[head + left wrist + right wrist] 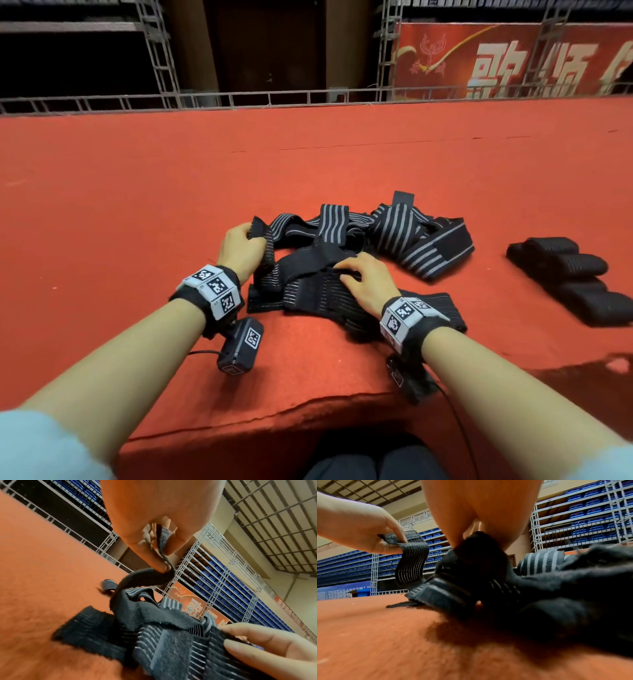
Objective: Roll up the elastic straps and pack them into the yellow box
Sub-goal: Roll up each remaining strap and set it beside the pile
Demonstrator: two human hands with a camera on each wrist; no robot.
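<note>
On the red carpet (137,205), the left hand (239,250) pinches one strap end (260,229) lifted off the tangled elastic straps (394,233) while the right hand (366,281) presses them flat with relaxed fingers.

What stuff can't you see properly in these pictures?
- Yellow box: in no view, so where it sits is unknown.
- Right hand: its fingertips are buried in the strap pile; the right wrist view is blurred there, so its grip is unclear.
- Rolled straps: cut off by the head view's right edge, so no sure count.
- Pile: too tangled to count the straps.
- Left hand: pinches a strap end; its other end is lost in the pile.
</note>
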